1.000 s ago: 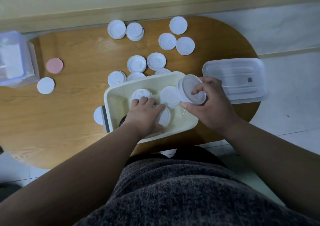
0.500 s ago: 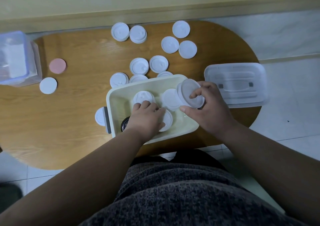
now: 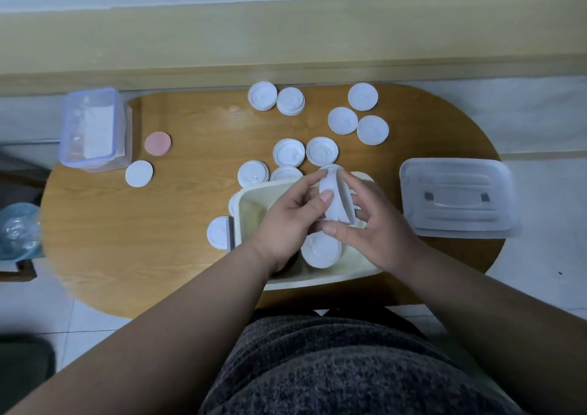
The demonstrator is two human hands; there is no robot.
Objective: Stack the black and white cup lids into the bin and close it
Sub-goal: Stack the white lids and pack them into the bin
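Pale tiled floor, yellow wall along the top of the frame, low oval wooden table in the middle. The cream bin sits at the table's near edge, lower centre, open. Its clear cover lies flat on the table to the right of it, apart from it. Both hands are over the bin. The left hand and right hand pinch a small stack of white lids between thumbs and fingertips. The stack is held on edge, above the bin's far half and clear of the floor of it. One white lid lies flat inside the bin, just below the hands. There's a dark shape under the left wrist, possibly a black lid, but it's too shadowed to call. About ten loose white lids are still spread on the table above the bin, and one more is at its left wall. At upper left there's a clear container, a pink disc and a white disc. My read on the step: squaring up a nested stack before setting it down, so the task is early to middle, with loading unfinished. The next move calls for turning the stack flat and lowering it into the bin beside the lid already there, with even pressure from both hands so the lids don't fan out. After that, the loose lids get collected, and the cover goes on last.
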